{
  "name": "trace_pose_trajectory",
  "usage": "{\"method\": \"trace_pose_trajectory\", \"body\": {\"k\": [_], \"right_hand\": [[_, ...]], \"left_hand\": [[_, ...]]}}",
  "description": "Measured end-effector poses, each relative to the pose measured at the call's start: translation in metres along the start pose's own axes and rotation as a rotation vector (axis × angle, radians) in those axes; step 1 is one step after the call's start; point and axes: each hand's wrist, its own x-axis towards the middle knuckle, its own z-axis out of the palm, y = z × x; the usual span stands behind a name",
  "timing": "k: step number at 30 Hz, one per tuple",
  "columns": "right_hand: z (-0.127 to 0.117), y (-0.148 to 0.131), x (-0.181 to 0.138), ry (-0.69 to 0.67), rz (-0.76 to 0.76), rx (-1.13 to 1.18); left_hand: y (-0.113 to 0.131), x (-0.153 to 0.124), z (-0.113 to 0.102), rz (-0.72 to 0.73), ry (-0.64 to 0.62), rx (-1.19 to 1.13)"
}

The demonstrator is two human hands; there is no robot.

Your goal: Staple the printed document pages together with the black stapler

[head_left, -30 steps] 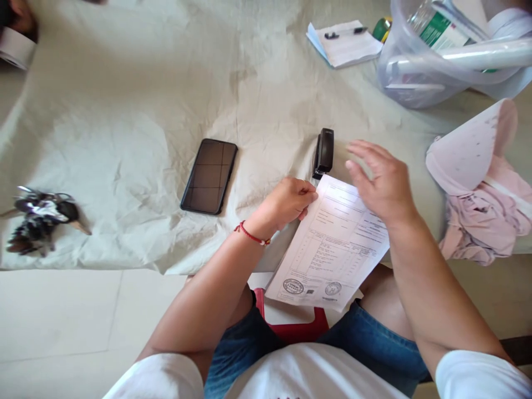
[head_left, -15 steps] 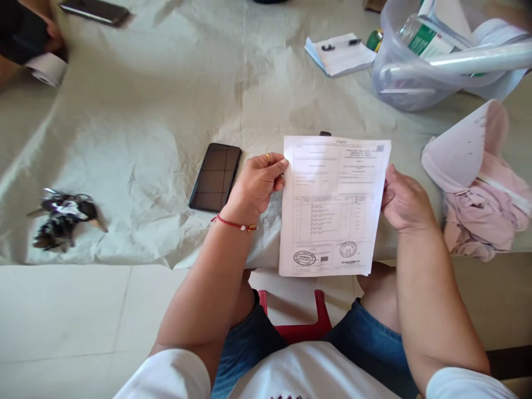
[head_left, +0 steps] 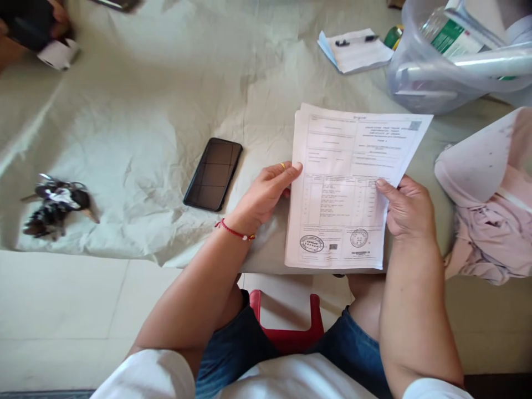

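A stack of printed papers with round and oval stamps near its bottom is held up over the table's near edge. My left hand pinches its left edge, thumb on top; a ring and a red string bracelet are on that side. My right hand grips the right edge, with its thumb pressed on the printed face and its fingers behind. The top sheet's upper right corner leans outward. Left of my left hand, a black smartphone lies on the table cover.
A bunch of keys lies at left. Small note papers with a pen and a clear plastic basket stand at the upper right. A pink cloth cap is at right. Another person's hand shows at the upper left.
The papers have shifted up and right, and their upper right side now fans outward. My right thumb has come onto the front of the sheet. The view has moved slightly.
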Motion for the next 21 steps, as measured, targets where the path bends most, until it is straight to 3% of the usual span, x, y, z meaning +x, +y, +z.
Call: {"method": "trace_pose_trajectory", "body": {"k": [2,5,12,21], "right_hand": [[0.001,-0.002,0.001,-0.002,-0.024,-0.016],[0.001,-0.004,0.001,-0.044,-0.077,-0.096],[-0.013,0.003,0.005,-0.154,0.012,-0.059],[-0.013,0.006,0.007,-0.022,0.039,-0.064]], "left_hand": [[-0.005,-0.003,0.002,-0.089,-0.116,-0.073],[-0.010,-0.003,0.005,-0.192,-0.171,-0.137],[-0.012,0.002,0.010,-0.127,-0.022,-0.239],[-0.009,0.005,0.009,-0.127,0.039,-0.249]]}}
